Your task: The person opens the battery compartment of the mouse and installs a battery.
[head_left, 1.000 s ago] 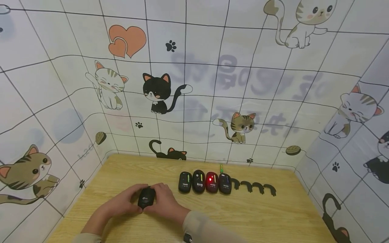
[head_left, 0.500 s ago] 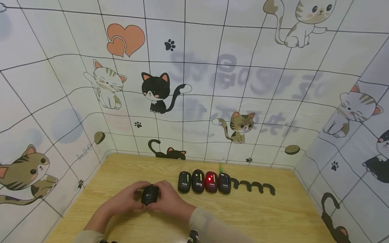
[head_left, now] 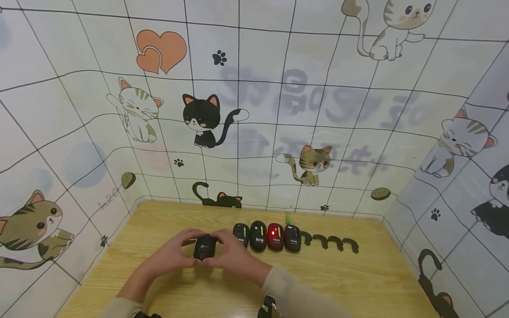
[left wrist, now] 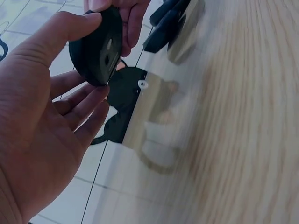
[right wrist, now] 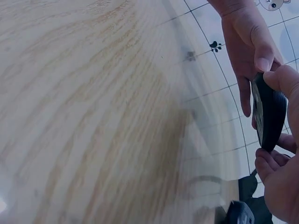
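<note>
Both hands hold a black computer mouse [head_left: 205,247] between them in the head view, top face up with a small pale logo. My left hand [head_left: 172,252] pinches its left side, thumb at the near end and fingers at the far end. From the other side my right hand [head_left: 235,254] grips it the same way. The mouse [left wrist: 96,49] is clear of the tabletop in the left wrist view, where part of its underside shows. In the right wrist view the mouse [right wrist: 271,112] stands edge-on between the hands.
Right of the hands several mice lie in a row, undersides up: a black mouse [head_left: 241,233], another black mouse [head_left: 258,236], a red mouse [head_left: 275,238] with a lit red light, and a last black mouse [head_left: 292,239]. Several curved black pieces [head_left: 335,243] continue the row. Cat-print wall [head_left: 258,132] surrounds the table.
The hands and the mouse have moved to the right and slightly away, closer to the row of mice. Both hands keep hold of it. The row itself has stayed in place.
</note>
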A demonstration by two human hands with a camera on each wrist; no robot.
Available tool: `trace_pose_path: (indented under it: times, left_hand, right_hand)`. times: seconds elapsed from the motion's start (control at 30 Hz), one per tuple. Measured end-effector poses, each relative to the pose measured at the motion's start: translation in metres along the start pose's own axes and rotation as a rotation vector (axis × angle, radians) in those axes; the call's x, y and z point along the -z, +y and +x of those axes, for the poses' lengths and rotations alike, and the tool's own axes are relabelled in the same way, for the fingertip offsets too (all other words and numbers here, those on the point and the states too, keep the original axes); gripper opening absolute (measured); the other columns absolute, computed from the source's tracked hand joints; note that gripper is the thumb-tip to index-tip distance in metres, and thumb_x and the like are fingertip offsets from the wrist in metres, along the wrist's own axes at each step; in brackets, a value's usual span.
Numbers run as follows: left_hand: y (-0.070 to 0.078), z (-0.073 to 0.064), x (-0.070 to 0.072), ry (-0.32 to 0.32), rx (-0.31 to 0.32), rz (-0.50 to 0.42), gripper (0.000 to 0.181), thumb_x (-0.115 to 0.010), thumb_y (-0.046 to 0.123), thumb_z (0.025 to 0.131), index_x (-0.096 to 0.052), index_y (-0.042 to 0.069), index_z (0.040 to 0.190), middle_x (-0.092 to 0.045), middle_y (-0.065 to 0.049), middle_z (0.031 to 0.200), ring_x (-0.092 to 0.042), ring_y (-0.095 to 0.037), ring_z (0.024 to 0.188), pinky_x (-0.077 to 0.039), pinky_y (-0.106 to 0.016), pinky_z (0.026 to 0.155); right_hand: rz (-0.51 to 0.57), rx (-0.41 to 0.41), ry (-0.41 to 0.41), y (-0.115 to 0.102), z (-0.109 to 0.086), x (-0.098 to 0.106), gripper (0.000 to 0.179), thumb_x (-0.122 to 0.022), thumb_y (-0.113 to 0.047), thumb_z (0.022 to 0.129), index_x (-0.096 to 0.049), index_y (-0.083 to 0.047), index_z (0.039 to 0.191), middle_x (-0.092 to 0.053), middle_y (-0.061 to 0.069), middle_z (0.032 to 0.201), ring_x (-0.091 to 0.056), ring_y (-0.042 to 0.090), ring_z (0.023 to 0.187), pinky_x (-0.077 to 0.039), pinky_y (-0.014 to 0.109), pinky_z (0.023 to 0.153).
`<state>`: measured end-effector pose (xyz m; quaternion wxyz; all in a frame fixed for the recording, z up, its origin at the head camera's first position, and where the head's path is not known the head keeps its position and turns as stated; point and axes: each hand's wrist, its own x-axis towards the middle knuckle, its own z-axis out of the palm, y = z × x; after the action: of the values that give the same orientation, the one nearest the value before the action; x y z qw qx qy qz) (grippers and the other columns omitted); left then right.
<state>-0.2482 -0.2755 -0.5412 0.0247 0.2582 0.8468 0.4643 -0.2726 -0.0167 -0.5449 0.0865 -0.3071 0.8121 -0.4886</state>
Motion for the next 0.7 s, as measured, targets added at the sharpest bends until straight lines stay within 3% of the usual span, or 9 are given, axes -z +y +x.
trace_pose_path:
  times: [0.33, 0.57, 0.7]
  left_hand:
    - [0.017, 0.019, -0.018, 0.01, -0.012, -0.056, 0.076, -0.096, 0.015, 0.085, -0.06, 0.012, 0.153, -0.055, -0.007, 0.153, -0.055, -0.035, 0.144, -0.046, -0.059, 0.122]
    - [0.031, 0.032, -0.032, 0.01, -0.012, -0.086, 0.08, -0.096, 0.019, 0.086, -0.058, 0.013, 0.156, -0.051, -0.008, 0.157, -0.058, -0.043, 0.143, -0.044, -0.07, 0.119]
    - [0.038, 0.039, -0.04, 0.007, -0.021, -0.064, 0.082, -0.097, 0.021, 0.085, -0.057, 0.015, 0.157, -0.049, -0.005, 0.16, -0.058, -0.041, 0.143, -0.045, -0.07, 0.118]
  right_hand:
    - [0.013, 0.021, 0.013, 0.004, -0.019, 0.031, 0.07, -0.094, -0.032, 0.09, -0.061, -0.017, 0.151, -0.06, -0.005, 0.145, -0.059, 0.016, 0.132, -0.052, 0.054, 0.117]
    - [-0.022, -0.006, 0.039, 0.006, -0.033, 0.05, 0.077, -0.093, -0.036, 0.091, -0.057, -0.019, 0.157, -0.053, -0.002, 0.156, -0.057, 0.02, 0.139, -0.052, 0.055, 0.117]
    - [-0.033, -0.021, 0.05, 0.005, -0.041, 0.06, 0.079, -0.094, -0.036, 0.09, -0.056, -0.02, 0.158, -0.052, -0.002, 0.159, -0.057, 0.024, 0.141, -0.053, 0.054, 0.116]
